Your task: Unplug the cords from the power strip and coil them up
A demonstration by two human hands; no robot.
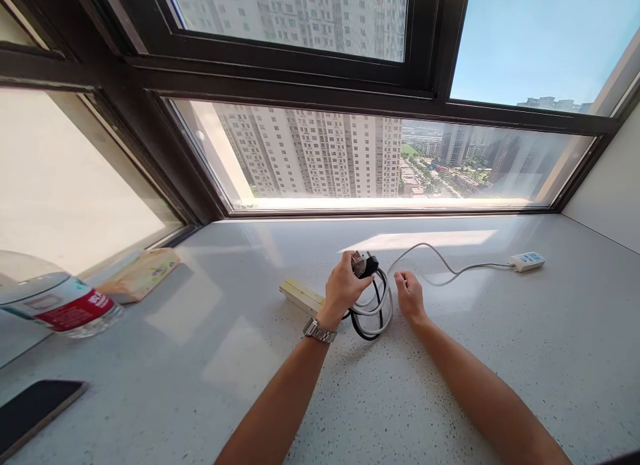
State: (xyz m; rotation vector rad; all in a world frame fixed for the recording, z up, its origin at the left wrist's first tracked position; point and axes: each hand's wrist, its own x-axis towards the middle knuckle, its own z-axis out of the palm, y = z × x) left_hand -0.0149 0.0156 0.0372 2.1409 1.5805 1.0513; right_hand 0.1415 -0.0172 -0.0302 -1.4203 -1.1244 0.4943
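- A coil of cable (371,312), black and white strands looped together into a rough ring, stands on edge on the pale speckled sill (210,358), near its middle and well short of the window (380,152).
- The loops look smooth and rubbery; the ring's open face turns toward the person, and its long axis runs up and down.
- A black plug (364,263) sits at the top of the coil, blocky and hard-edged, pointing up and away toward the glass.
- The left hand (343,286) is closed around the top of the coil just beside the plug, fingers wrapped over, knuckles up; a metal-link watch (319,331) bands the wrist, and the forearm slants up from below.
- The right hand (409,294) rests just right of the coil, fingers curled loosely and tips down on the sill; I cannot tell whether it pinches a strand or only touches the surface.
- A white cord (440,265) snakes from the coil off to the right, ending in a flat white power strip (527,260) well apart from the coil.
- Just left of the coil, partly behind the left hand, lies a long pale yellow bar (301,295), flat and boxy.
- Farther left of the coil lie a soft yellowish packet (140,273), a clear plastic bottle (55,302) with a red label, and a dark phone (35,408) at the near edge.
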